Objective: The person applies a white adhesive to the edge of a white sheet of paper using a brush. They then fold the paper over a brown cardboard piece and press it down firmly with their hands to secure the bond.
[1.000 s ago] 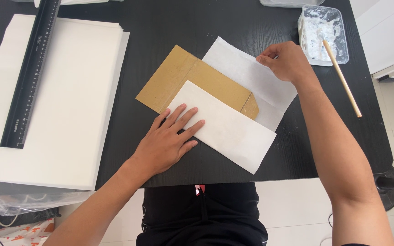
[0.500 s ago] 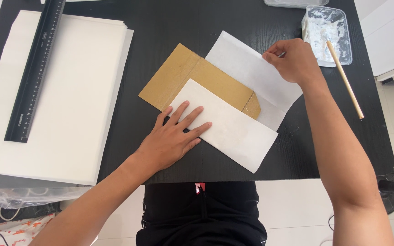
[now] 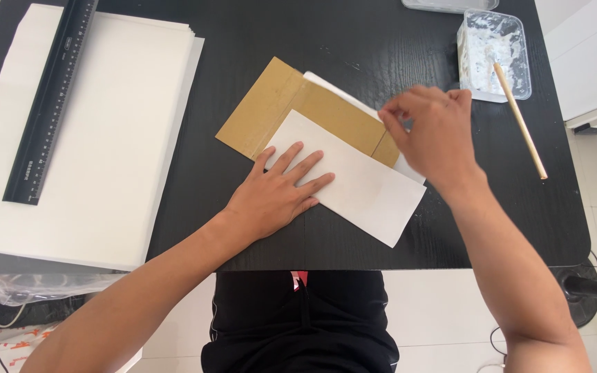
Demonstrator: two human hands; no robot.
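Note:
A brown cardboard piece (image 3: 281,103) lies tilted on the black table (image 3: 354,41), wrapped partly in white paper (image 3: 364,190). My left hand (image 3: 278,193) lies flat, fingers spread, on the near white flap. My right hand (image 3: 433,135) is over the right end of the cardboard, pinching the far white flap, which is now folded in toward the cardboard so only a thin white edge (image 3: 329,86) shows behind it.
A stack of large white sheets (image 3: 112,138) with a black ruler (image 3: 50,103) on it fills the left side. A clear plastic tub of white paste (image 3: 495,52) with a wooden stick (image 3: 519,117) stands at the back right.
My right hand has pulled the far white flap from lying spread out behind the cardboard inward over it, moving left and toward me. My left hand has stayed pressing the near flap.

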